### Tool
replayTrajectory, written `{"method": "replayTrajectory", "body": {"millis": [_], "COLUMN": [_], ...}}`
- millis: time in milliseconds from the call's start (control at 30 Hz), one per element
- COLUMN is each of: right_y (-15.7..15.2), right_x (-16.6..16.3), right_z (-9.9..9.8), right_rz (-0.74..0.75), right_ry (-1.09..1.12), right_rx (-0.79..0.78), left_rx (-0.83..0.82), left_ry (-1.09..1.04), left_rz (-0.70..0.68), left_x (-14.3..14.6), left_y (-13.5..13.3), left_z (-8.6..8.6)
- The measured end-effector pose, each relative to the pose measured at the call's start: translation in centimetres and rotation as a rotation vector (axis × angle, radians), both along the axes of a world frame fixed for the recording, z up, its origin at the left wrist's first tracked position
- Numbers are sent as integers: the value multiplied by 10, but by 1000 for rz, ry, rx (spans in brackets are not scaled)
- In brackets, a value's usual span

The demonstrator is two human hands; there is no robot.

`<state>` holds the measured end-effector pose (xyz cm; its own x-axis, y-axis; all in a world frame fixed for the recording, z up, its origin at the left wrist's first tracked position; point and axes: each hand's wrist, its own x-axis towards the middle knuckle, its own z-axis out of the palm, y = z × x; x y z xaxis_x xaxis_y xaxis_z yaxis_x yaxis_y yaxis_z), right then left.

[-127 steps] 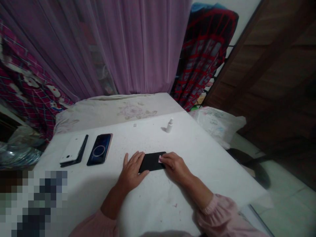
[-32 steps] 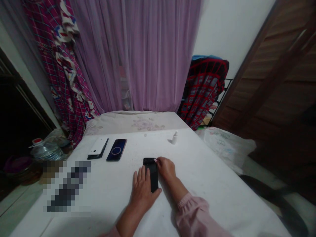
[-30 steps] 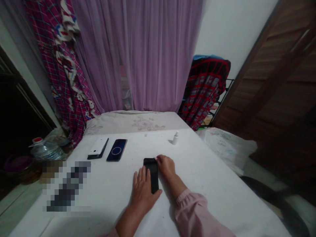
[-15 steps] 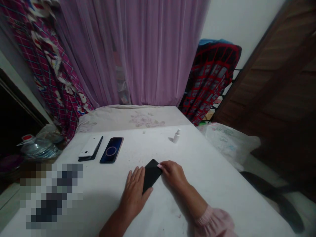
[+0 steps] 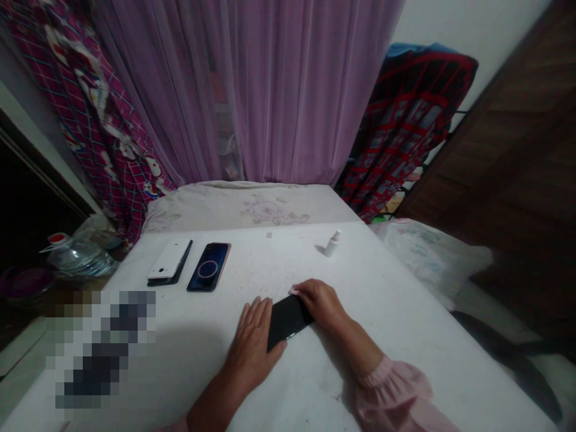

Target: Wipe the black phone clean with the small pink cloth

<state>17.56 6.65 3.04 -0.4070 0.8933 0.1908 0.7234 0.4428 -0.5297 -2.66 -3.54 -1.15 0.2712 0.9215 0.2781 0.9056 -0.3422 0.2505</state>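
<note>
A black phone (image 5: 287,323) lies on the white table (image 5: 387,342), turned at a slant, with a shiny lower edge. My left hand (image 5: 257,339) grips its left end, fingers along the far side and thumb at the near corner. Pinched in the fingertips of my right hand (image 5: 321,303) is a small pale pink piece (image 5: 294,291), maybe cloth or a pad, pressed at the phone's far right edge. That hand covers the phone's right end.
Left of my hands lie a blue phone (image 5: 209,268) and a white phone (image 5: 170,261) stacked on a dark one. A small white spray bottle (image 5: 332,245) stands at the back right. A blurred patch (image 5: 101,354) hides things at the left. A plastic bag (image 5: 427,252) is beyond the right edge.
The black phone has turned clockwise and now lies more crosswise. My right hand has slid with the pale piece along its far right edge. The camera view has shifted slightly.
</note>
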Motion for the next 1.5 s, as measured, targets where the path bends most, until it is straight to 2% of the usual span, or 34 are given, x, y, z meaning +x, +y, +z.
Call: {"method": "replayTrajectory", "body": {"millis": [100,200,267,433,500,567,633,733,867,1000,1133,1333,1433,1500], "right_y": [-3,-1,0,-3,-5,-6,-4,0,-5,-17,-25,-52,-55,-45], "right_x": [15,18,12,-24,-37,-39,-27,9,51,52,37,40,44,44], "right_z": [4,9,14,21,22,21,20,18,12,-4,-13,-7,-7,-10], "right_rz": [-30,-8,61,357,398,391,353,243,71,-79,-2,202,209,183], "right_ry": [-23,-87,-128,-167,-191,-208,-213,-182,-37,143,118,188,218,212], "right_rx": [-31,-11,15,94,120,130,127,111,118,203,279,280,260,252], "left_rx": [23,33,43,111,129,134,132,115,60,-4,-42,-1,12,8], "left_ry": [11,22,24,13,15,19,20,16,12,21,33,35,33,32], "left_rz": [48,8,-44,-91,-95,-95,-89,-78,-71,-89,-104,-131,-146,-147], "left_x": [-9,-22,-28,-30,-30,-29,-29,-28,-25,-22,-20,-21,-22,-22], "left_y": [2,4,5,9,11,11,11,10,11,19,28,30,30,30], "left_z": [-2,-4,-5,-7,-8,-8,-8,-6,0,6,9,6,4,4]}}
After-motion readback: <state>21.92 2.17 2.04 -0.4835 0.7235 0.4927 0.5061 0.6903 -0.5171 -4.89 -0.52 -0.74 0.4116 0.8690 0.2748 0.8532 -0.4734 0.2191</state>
